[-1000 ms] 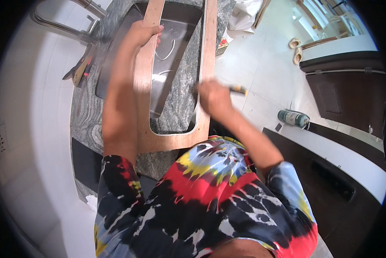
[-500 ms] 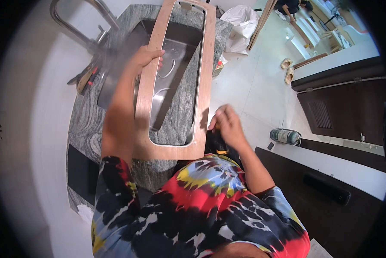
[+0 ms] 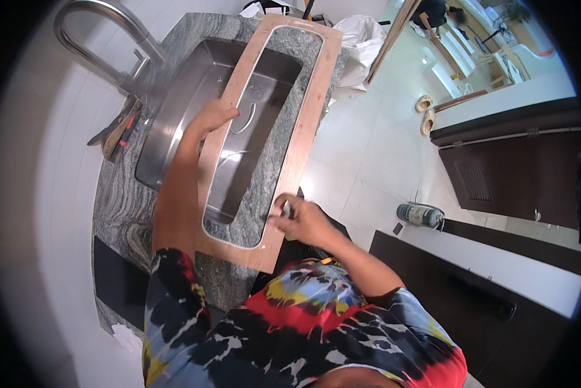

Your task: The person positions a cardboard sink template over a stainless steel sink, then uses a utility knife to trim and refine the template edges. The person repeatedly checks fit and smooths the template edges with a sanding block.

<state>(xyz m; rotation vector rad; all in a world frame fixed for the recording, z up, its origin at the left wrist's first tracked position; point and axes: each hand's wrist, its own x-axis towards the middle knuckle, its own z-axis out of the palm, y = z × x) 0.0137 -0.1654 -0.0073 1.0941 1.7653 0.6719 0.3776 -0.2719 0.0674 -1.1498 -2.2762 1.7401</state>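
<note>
A long plywood frame with rounded inner corners and a pale inner edge lies over the steel sink and grey stone countertop. My left hand is closed on the frame's left rail, fingertips at its inner edge. At the right rail's lower part, my right hand has curled fingers, close to that inner edge; what lies between them is hard to make out. A thin curved white piece shows inside the sink. A small yellow item peeks out at my waist.
A steel faucet and hand tools are left of the sink. A white sack, slippers and green cylinder sit to the right, beside dark cabinetry. A co-worker is in the far room.
The yellow-handled tool has left my right hand, which moved down and then back onto the frame's lower right. The frame's far end has tilted rightward in view; my left hand still grips it.
</note>
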